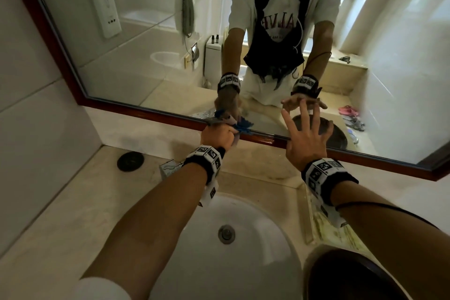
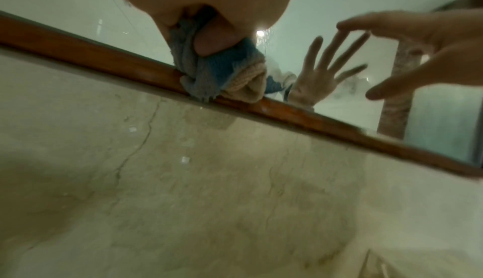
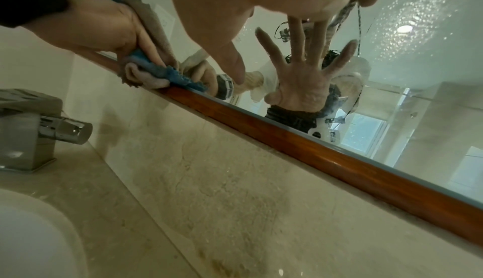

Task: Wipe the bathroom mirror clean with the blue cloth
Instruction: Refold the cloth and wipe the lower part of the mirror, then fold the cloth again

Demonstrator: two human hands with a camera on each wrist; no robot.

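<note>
nearest, a white sink (image 1: pixel 255 238) sunk into a beige marble surface (image 1: pixel 73 202), with a metal drain (image 1: pixel 227 233) in the bowl. right of the sink, a dark round rim (image 1: pixel 353 275), cut off by the frame edge. at the back left of the surface, a black round cap (image 1: pixel 130 161); beside the left wrist, a chrome tap (image 3: pixel 39 125). beyond, a marble upstand below a red-brown wooden frame (image 1: pixel 267 139).

at the frame's lower edge, left hand (image 1: pixel 216 136) with fingers (image 3: pixel 146 45) curled tight round the cloth (image 1: pixel 73 126), blue on one face and beige on the other, bunched and pressed where frame meets mirror (image 1: pixel 146 56). just right, right hand (image 1: pixel 304 141) with fingers (image 1: pixel 316 114) spread straight, holding nothing, tips at or very near the glass; contact unclear. marker bands on both wrists.

in the glass, farther off: a person in a white shirt and dark vest, a wall phone, a toilet with two small bottles on the tank, a bathtub, bright windows, pink slippers on the floor. fine droplets on the glass in the right wrist view.
</note>
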